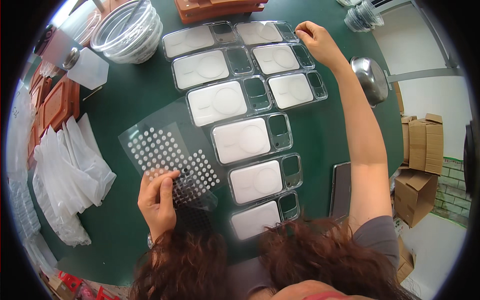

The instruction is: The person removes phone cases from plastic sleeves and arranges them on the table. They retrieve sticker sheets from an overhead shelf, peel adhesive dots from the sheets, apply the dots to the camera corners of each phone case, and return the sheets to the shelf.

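Note:
My left hand [158, 200] is closed on a clear plastic sheet [157, 147] bearing rows of small round whitish dot stickers. Its thumb presses on the sheet's lower part. Stretched to the far right, my right hand [320, 44] has thumb and fingers pinched together at the camera end of a clear phone case [259, 33]. Anything between those fingertips is too small to make out. Several more clear phone cases with white inner panels lie in two columns, among them the middle case [241, 141] and the nearest case [256, 220].
Stacked clear plastic bowls [127, 37] stand at the far left near a white bottle [89, 67]. White plastic bags [72, 170] lie left, beside orange-brown trays [55, 102]. A metal bowl [369, 80] and a dark flat phone-like device [341, 190] are right; cardboard boxes [415, 195] stand beyond.

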{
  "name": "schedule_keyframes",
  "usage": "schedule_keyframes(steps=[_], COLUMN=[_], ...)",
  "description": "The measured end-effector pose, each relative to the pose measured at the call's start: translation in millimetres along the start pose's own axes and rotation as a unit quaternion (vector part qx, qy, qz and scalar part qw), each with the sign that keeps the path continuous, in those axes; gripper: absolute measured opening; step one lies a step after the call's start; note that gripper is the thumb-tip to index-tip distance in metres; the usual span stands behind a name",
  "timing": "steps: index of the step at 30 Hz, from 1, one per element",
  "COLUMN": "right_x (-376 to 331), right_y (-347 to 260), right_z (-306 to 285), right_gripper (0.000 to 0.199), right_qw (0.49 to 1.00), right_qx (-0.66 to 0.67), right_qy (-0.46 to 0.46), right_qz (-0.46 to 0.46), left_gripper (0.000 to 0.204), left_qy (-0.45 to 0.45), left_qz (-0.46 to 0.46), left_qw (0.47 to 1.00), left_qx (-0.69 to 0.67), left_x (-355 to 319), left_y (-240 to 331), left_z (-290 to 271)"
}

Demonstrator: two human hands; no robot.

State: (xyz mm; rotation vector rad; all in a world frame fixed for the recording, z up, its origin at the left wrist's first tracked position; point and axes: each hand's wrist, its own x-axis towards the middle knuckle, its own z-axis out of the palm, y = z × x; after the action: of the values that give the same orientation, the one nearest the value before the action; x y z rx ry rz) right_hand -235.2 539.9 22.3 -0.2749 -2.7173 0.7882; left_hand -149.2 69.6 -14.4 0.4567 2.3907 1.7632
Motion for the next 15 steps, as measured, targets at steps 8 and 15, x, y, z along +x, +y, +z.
schedule_keyframes(steps=[8,15], right_x=[25.8,27.8], right_y=[17.3,13.9], right_z=[15.9,13.2], right_gripper=[0.019,0.015], right_qw=[0.990,0.983], right_qx=[-0.080,-0.124], right_qy=[-0.113,-0.126], right_qz=[-0.020,-0.050], left_gripper=[0.016,0.016], left_qy=[0.017,0.008], left_qz=[-0.027,-0.020], left_qw=[0.999,1.000], left_qx=[0.013,0.020], left_x=[-0.4,2.0], left_y=[-4.2,-1.7], left_z=[-5.3,-2.6])
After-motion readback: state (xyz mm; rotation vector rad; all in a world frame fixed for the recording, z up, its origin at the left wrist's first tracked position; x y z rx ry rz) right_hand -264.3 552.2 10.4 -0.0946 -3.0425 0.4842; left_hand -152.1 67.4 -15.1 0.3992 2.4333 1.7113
